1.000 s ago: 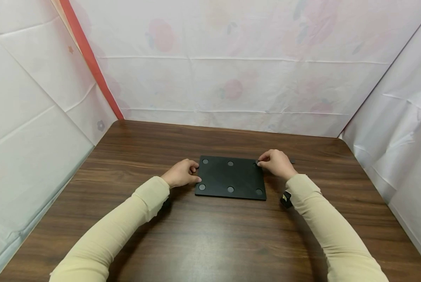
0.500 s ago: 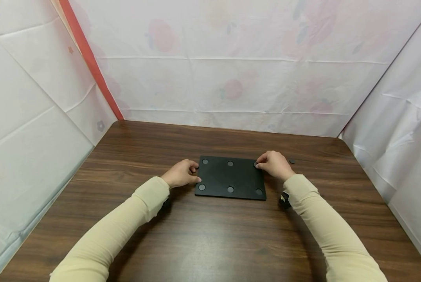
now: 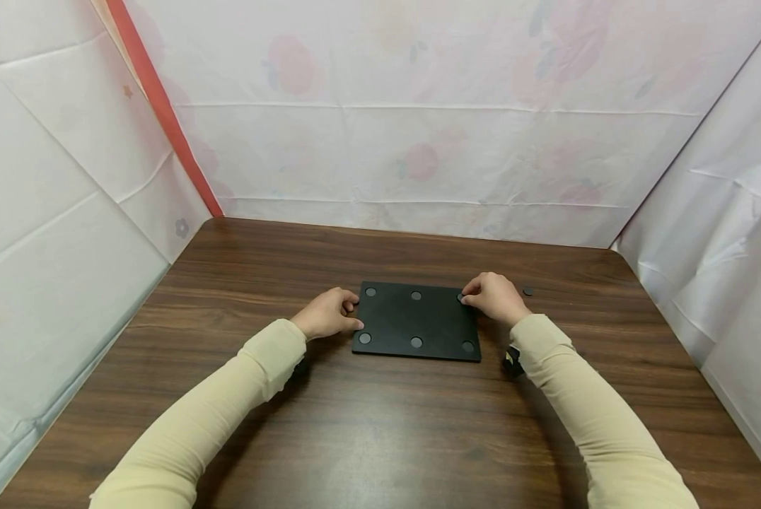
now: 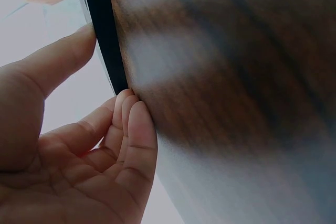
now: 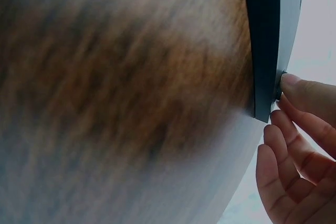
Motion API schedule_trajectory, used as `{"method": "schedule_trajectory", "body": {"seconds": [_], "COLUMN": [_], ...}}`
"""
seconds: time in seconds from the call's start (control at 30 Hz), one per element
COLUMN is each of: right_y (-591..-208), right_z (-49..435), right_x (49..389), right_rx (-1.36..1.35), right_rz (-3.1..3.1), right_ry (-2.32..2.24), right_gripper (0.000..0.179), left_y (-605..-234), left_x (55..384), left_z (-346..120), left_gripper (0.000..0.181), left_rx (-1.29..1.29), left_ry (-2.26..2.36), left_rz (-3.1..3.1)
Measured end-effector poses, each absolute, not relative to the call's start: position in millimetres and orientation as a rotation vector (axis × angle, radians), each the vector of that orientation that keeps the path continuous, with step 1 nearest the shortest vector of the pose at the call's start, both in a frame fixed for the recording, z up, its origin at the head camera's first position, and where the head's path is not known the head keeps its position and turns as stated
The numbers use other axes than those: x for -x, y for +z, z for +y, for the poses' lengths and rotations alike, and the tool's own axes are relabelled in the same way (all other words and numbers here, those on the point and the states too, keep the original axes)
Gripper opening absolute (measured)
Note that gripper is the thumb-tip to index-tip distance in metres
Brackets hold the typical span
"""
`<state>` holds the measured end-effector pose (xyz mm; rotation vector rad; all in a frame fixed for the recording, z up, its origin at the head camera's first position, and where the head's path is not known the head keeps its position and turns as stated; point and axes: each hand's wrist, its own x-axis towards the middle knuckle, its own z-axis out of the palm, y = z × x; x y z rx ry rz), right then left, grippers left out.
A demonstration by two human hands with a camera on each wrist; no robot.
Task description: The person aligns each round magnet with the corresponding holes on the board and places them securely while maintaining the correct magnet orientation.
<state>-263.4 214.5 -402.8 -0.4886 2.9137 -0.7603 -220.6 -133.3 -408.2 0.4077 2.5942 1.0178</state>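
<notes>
A black rectangular board (image 3: 412, 322) lies flat on the table, with several round grey spots along its two long sides. My left hand (image 3: 327, 313) touches the board's left edge with its thumb and fingertips set apart along it. In the left wrist view, the thumb (image 4: 71, 51) and fingertips meet the black side face. Over the board's far right corner, my right hand (image 3: 496, 297) pinches a small dark disc (image 3: 460, 298) between thumb and fingers. Whether a round spot lies under that disc is hidden by the fingers.
A second small dark disc (image 3: 528, 291) lies on the wooden table (image 3: 380, 424), right of my right hand. Pale printed cloth (image 3: 419, 127) hangs behind the table and at both sides. A red strip (image 3: 164, 106) runs down the left back corner.
My right hand has shifted slightly left and nearer with the pinched disc, at the board's far right corner. The loose disc behind it shows more fully. My left hand has stayed put.
</notes>
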Motion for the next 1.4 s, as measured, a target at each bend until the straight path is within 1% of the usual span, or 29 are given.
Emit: {"method": "schedule_trajectory", "body": {"seconds": [1.4], "right_y": [-400.6], "right_z": [214.0], "right_x": [262.2], "right_rx": [0.461], "right_rz": [2.883], "right_ry": [-0.736], "right_gripper": [0.019], "left_y": [-408.4], "left_x": [220.7], "left_z": [-132.7], "left_gripper": [0.057], "left_rx": [-0.394], "left_ry": [1.021], "left_rz": [2.591]}}
